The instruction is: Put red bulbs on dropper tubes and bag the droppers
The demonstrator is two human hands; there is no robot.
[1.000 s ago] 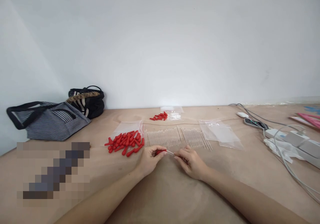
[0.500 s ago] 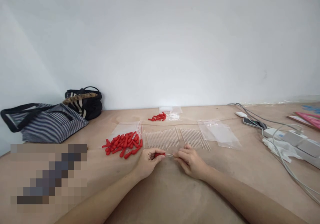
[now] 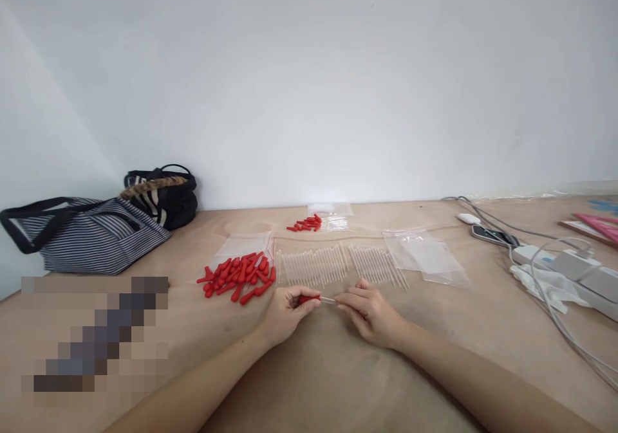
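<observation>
A red rubber dropper bulb [image 3: 309, 299] is pinched between the thumb and fingers of my left hand [image 3: 284, 315]. From the bulb's mouth a thin clear dropper tube [image 3: 327, 300] runs across to my right hand [image 3: 375, 315], whose closed fingertips are at its other end. How far the tube sits inside the bulb is hidden. Left of my left hand lies a pile of red bulbs [image 3: 236, 275], partly on a clear zip bag [image 3: 241, 244]. Just beyond my hands, clear tubes lie side by side in a wider group [image 3: 313, 266] and a narrower group [image 3: 376, 266].
Farther back are a smaller heap of red bulbs [image 3: 305, 223] and bagged tubes [image 3: 337, 223]. Clear bags [image 3: 427, 259] lie right of the tubes. A power strip [image 3: 574, 269] with cables stands at right; a striped bag [image 3: 101, 237] and a black bag [image 3: 176, 201] at left.
My right fingers have shifted very slightly along the tube, and their grip looks a little straighter. My left hand keeps the bulb in place. The camera view has moved slightly.
</observation>
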